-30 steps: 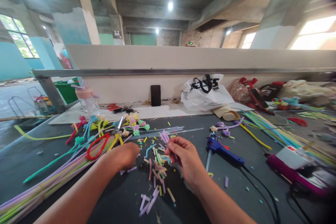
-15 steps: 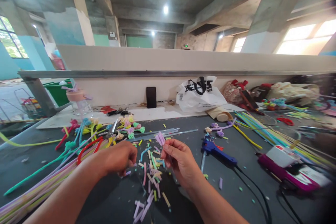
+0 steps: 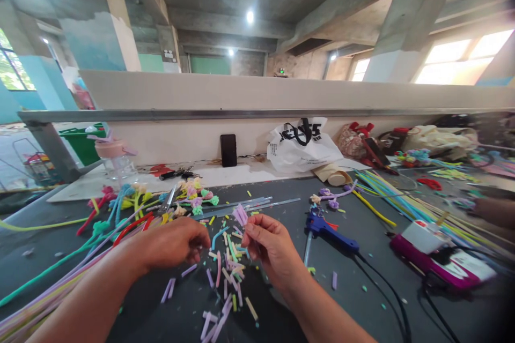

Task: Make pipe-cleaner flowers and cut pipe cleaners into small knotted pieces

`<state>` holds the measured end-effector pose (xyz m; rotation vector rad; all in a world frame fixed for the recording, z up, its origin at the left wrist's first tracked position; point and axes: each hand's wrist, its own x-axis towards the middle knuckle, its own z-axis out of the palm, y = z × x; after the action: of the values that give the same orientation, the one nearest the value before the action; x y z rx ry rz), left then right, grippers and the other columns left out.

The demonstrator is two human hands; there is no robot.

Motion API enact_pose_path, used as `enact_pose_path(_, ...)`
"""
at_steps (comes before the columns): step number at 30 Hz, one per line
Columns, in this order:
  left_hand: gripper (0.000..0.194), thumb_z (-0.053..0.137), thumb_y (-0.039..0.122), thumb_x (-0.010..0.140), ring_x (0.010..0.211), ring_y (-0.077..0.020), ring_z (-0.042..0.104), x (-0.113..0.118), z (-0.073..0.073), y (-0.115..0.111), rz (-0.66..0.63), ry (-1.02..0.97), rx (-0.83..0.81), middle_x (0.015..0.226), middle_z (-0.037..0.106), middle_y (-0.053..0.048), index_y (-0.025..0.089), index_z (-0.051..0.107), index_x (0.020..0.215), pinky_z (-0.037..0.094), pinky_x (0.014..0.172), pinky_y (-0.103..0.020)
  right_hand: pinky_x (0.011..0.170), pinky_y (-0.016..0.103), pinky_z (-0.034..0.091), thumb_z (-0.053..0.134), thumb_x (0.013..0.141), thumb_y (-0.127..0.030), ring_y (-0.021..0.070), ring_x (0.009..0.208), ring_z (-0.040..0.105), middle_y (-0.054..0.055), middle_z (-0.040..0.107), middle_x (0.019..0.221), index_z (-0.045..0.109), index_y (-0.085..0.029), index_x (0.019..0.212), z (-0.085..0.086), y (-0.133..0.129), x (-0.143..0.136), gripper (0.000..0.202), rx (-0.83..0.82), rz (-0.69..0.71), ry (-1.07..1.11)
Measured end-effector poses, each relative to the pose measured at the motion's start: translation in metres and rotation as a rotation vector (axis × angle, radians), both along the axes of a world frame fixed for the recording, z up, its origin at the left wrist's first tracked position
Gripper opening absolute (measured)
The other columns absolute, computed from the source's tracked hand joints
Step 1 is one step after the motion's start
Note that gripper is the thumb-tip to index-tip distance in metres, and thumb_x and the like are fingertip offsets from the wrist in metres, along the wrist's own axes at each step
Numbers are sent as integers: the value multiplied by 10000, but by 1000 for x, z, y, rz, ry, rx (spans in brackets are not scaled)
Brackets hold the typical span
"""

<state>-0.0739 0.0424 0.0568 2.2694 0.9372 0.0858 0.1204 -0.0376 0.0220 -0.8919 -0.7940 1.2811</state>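
My right hand (image 3: 270, 244) pinches a small bunch of short purple chenille stem pieces (image 3: 240, 215) between thumb and fingers, their ends pointing up. To its left, my left hand (image 3: 189, 241) hovers over the dark tabletop, fingers loosely bent and apart, with nothing visible in them. Below and between the hands lie scattered cut stem pieces (image 3: 229, 273) in purple, cream, green and pink. Loose purple pieces (image 3: 168, 290) rest just under my left hand. Scissors with red handles (image 3: 134, 228) lie partly hidden behind my left wrist.
A blue glue gun (image 3: 332, 233) with a cord lies right of my hands, near a purple-and-white power strip (image 3: 434, 262). Long stems (image 3: 52, 305) lie at left. Finished chenille flowers (image 3: 197, 198), a phone (image 3: 228, 150) and a white bag (image 3: 301, 147) are farther back.
My left hand has loosened its fingers and drawn slightly up from the table. More purple pieces now show beneath it. My right hand still holds its bunch; the view has shifted slightly.
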Motion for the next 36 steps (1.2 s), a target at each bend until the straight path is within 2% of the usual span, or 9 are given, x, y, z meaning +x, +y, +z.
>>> enact_pose_path(5,145,466,183,635,525,-146,598,10,13,-7,168,-154,-80,543,613,8,182,612,640,437,516,-242,364,163,260,690,632,-322,43,339,407,-25,589,483,523,-151,653,0,0,-1,241,-8,-8,-43)
enact_pose_path(7,129,498,220,651,520,-140,584,13,20,-10,207,-226,-23,545,607,7,182,618,629,439,508,-245,368,166,266,691,633,-326,44,346,404,-24,587,482,527,-151,652,0,-1,-2,241,-16,-27,-66)
enact_pose_path(10,108,575,275,649,571,-126,568,14,28,-13,242,-447,111,639,629,-7,189,639,636,454,541,-245,371,171,274,689,635,-337,46,352,394,-24,583,482,529,-153,659,0,-2,-4,246,-24,-49,-84)
enact_pose_path(13,124,626,308,632,517,-115,541,17,30,-16,317,-637,-10,589,603,6,190,623,667,469,523,-256,369,174,275,684,638,-332,48,353,385,-26,578,474,524,-155,656,-1,-2,-5,239,-30,-69,-98)
enact_pose_path(15,121,644,296,630,510,-113,547,20,28,-18,309,-696,-110,571,590,18,188,603,668,481,530,-261,370,174,281,676,642,-320,47,354,382,-27,578,474,525,-155,654,-1,-2,-6,224,-29,-71,-104)
enact_pose_path(20,95,615,283,695,545,-107,567,28,17,-21,253,-688,-176,601,602,29,189,603,700,481,577,-258,363,172,290,664,638,-306,42,344,376,-26,580,470,526,-152,643,-3,-2,-8,206,-27,-56,-102)
enact_pose_path(26,124,611,291,695,616,-106,520,32,17,-23,280,-615,87,617,592,34,188,614,627,416,611,-236,356,164,285,669,645,-318,47,341,400,-29,585,465,535,-154,655,-4,-3,-9,212,-50,-31,-112)
enact_pose_path(36,132,606,296,687,639,-131,535,43,5,-26,368,-615,163,641,590,15,177,622,632,422,668,-272,353,161,291,669,642,-299,45,333,401,-32,577,457,548,-147,643,-5,-3,-9,195,-26,-16,-122)
